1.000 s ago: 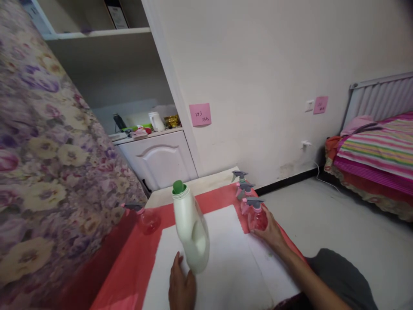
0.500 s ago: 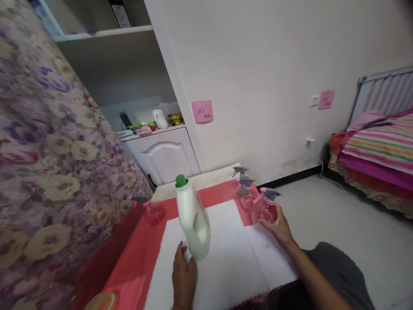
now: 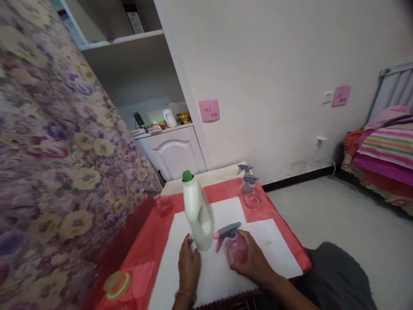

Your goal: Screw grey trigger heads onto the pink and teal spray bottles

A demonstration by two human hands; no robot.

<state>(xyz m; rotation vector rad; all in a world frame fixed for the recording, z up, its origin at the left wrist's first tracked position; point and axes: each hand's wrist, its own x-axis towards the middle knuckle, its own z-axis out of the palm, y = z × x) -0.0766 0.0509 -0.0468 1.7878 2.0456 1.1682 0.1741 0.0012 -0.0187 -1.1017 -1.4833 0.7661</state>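
My right hand (image 3: 250, 258) is closed round the clear round body of a spray bottle (image 3: 235, 247) with a grey and pink trigger head. It holds the bottle upright over the white cloth (image 3: 219, 275), just right of a pale green jug (image 3: 198, 215). The jug stands uncapped, with green showing in its mouth. My left hand (image 3: 189, 262) rests on the cloth close to the jug's base, thumb and fingers apart, holding nothing. Whether it touches the jug I cannot tell.
Two more spray bottles (image 3: 253, 196) stand at the table's back right, another spray bottle (image 3: 163, 204) at the left. A round lidded container (image 3: 118, 284) sits on the red cloth (image 3: 138, 245) at front left. A floral curtain (image 3: 64, 172) hangs along the left side.
My right hand has brought the spray bottle from the table's right side leftward and nearer, beside the jug. My left hand stays near the jug's base. The view has shifted slightly.
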